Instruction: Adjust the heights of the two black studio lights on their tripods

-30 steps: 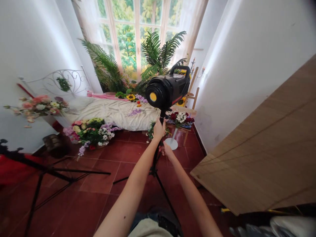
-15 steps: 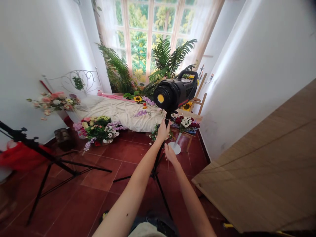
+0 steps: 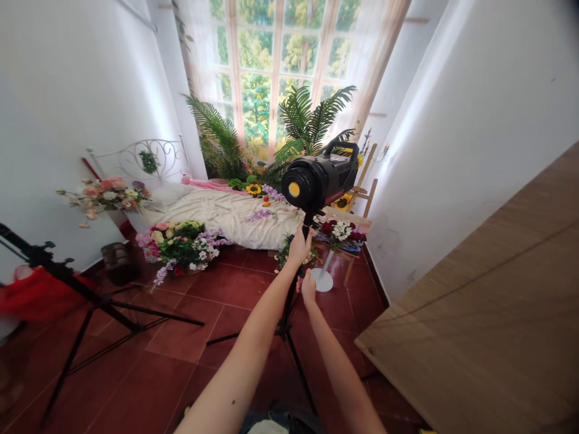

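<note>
A black studio light [image 3: 321,178] with a yellow disc at its front sits on top of a black light stand [image 3: 289,307], near the middle of the view. My left hand [image 3: 299,246] is wrapped round the stand's upper pole, just below the light. Lower on the same pole, my right hand [image 3: 307,287] is closed at its right side, its fingers curled around the pole. The stand's legs are spread on the red tiled floor between my forearms.
A second black tripod [image 3: 113,313] stands at the left. Ahead are a bed [image 3: 230,211], flower bunches [image 3: 181,244] and palm leaves [image 3: 303,120]. A white round base [image 3: 322,280] is beside my right hand. A large wooden board [image 3: 479,313] fills the lower right.
The whole view has shifted slightly downward in the picture. My right hand's fingers have closed on the pole; my left hand has kept its hold below the light.
</note>
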`<state>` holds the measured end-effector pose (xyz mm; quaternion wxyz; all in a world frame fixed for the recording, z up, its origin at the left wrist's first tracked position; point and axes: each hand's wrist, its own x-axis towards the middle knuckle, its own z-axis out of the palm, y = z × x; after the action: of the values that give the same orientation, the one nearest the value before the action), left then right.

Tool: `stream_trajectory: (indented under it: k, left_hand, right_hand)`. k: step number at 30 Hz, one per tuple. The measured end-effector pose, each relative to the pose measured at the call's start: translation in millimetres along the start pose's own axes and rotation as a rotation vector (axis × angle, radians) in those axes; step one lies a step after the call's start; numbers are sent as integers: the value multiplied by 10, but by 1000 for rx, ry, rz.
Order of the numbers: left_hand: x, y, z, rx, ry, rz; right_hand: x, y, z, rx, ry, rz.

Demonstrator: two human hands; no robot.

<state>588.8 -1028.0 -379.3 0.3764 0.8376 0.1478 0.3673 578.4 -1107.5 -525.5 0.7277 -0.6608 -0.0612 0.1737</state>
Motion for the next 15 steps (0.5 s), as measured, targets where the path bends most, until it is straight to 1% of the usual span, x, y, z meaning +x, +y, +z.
stream_trajectory:
  k: [2,3,5,6,8,9,11,13,15]
  left_hand:
    - [3,-18,5,-7,4,6]
    - [5,-28,9,-8,7,4]
    - [9,-47,21,-10,10,-7]
    - [10,-55,25,-14,8,-10]
    - [10,-66,29,-27,4,-8]
    - [9,-69,28,-35,1,-2]
    - [5,-71,24,-48,0,11]
    - [1,-68,18,-51,4,13]
    - [-3,-62,15,-46,8,6]
  right_hand:
    - [-31,-66,54,245,5,193]
    - [-40,-115,58,386,-23,284]
    - [-48,-216,31,675,-156,440]
    - [-51,-257,9,795,-215,485]
    - [-65,-301,-29,940,-294,489]
    - [-79,-300,-41,958,-314,469]
    - [-114,-260,-49,888,-325,453]
    - [-146,-188,-45,693,-275,446]
    - [-156,-114,-39,437,-183,376]
